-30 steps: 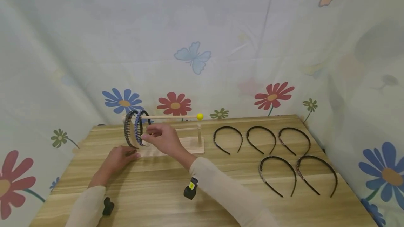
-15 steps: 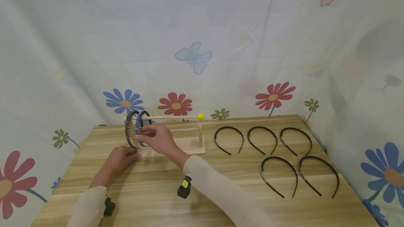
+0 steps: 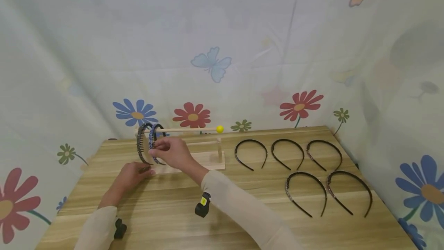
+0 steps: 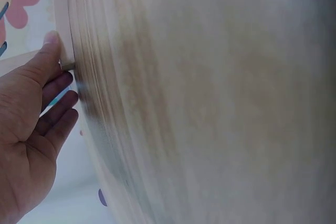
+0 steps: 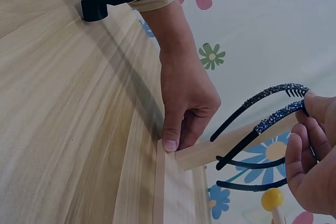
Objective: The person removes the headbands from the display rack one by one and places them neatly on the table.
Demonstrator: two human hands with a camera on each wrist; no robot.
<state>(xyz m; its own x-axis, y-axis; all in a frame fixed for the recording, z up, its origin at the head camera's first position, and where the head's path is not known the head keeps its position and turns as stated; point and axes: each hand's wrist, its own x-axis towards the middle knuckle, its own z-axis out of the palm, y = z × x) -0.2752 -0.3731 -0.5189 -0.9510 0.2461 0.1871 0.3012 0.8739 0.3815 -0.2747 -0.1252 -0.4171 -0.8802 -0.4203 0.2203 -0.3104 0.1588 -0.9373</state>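
A wooden stand (image 3: 208,160) at the table's left back carries a horizontal rod with a yellow ball (image 3: 220,129) at its right end. Over the rod's left part hang a dark glittery headband (image 3: 140,142) and, just right of it, a blue rhinestone headband (image 3: 151,138). My right hand (image 3: 175,152) pinches the blue headband's side between thumb and fingers, as the right wrist view also shows. Thumb and fingers of my left hand (image 3: 131,174) hold the left front corner of the stand's base (image 5: 173,192); in the left wrist view the thumb lies against that end.
Right of the stand, several black headbands lie on the wooden table (image 3: 166,219) in two rows, among them a back-row headband (image 3: 258,141) and a front-row headband (image 3: 359,177). A flowered cloth (image 3: 256,99) rises behind the table.
My right hand has shifted slightly left, its fingertips now further over the blue headband. The left hand has stayed at the base corner, and both hung headbands look almost unmoved.
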